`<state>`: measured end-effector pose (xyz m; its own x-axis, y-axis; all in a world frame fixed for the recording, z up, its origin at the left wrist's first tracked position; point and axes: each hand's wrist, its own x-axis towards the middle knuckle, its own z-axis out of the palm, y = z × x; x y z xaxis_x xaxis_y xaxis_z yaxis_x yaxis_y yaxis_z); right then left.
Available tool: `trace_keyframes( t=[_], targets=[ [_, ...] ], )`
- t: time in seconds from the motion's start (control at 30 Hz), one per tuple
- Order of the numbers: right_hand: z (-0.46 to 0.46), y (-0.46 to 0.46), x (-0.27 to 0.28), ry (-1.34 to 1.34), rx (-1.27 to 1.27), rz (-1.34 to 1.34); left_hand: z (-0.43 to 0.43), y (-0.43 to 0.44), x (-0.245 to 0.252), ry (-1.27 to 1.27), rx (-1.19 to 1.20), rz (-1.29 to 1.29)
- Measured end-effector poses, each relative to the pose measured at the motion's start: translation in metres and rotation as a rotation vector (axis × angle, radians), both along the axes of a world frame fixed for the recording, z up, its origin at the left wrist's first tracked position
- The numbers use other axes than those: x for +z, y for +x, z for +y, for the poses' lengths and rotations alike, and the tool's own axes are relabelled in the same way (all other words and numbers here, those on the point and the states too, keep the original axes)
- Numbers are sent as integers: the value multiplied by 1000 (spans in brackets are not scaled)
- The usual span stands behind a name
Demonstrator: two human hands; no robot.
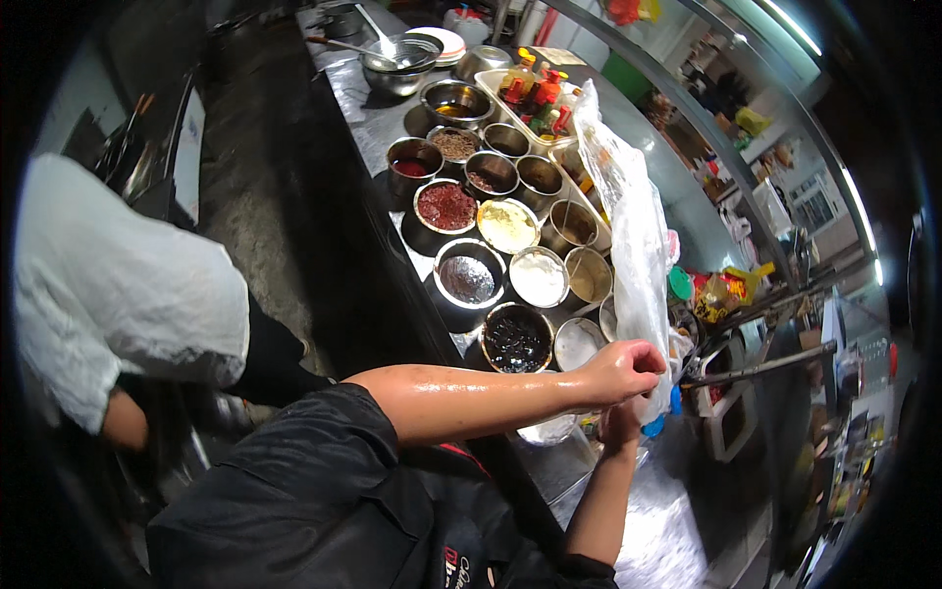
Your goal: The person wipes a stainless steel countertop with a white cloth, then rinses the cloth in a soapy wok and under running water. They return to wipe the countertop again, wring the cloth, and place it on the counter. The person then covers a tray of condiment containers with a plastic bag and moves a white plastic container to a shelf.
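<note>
My left hand [627,373] has its fingers curled in at the near end of a long, bunched clear plastic film [639,250]. The film runs away from me along the far side of the metal pots, its far end over a bin of sauce bottles. Just below is my right hand [622,425], partly hidden behind the left wrist, so its grip does not show clearly. Near my left forearm stand a pot of dark glossy sauce [516,339] and a pot with white contents [580,344]. A white powder pot [539,277] and a yellow seasoning pot [508,225] stand beyond.
Several more pots crowd the steel counter [349,110], including one of red paste [446,205]. A white bin [491,87] holds sauce bottles. A strainer [403,53] rests on a bowl. Metal shelf rails [725,151] run along the right. At left stands a person in a white jacket [147,280].
</note>
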<state>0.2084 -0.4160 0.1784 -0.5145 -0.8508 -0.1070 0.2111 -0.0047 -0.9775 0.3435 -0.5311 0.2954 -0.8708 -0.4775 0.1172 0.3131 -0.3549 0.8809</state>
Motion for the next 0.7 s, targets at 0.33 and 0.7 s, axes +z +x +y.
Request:
trace_keyframes(
  t=[0.33, 0.7],
  targets=[
    [-37, -65, 63, -557, -19, 372, -55, 13, -1, -353, -106, 88],
    [-99, -64, 137, -666, -479, -309, -303, -10, -114, 249, -64, -445]
  ],
)
